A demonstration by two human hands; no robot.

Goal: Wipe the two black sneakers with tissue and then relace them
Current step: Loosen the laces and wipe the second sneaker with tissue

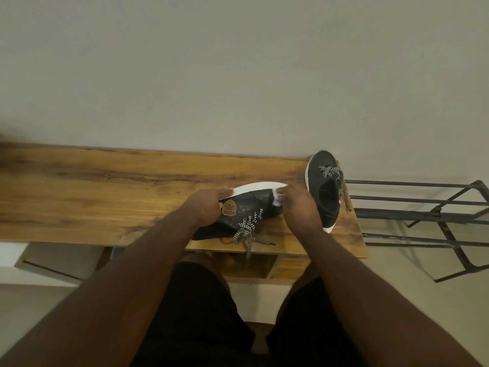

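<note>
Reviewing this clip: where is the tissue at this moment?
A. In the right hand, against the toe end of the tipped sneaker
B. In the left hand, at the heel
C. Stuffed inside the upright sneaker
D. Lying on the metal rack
A: the white tissue shows under the right hand, pressed at the toe end of the tipped sneaker, while the left hand holds its heel end.

Wooden table [105, 186] bears two black sneakers [325, 192].
</note>
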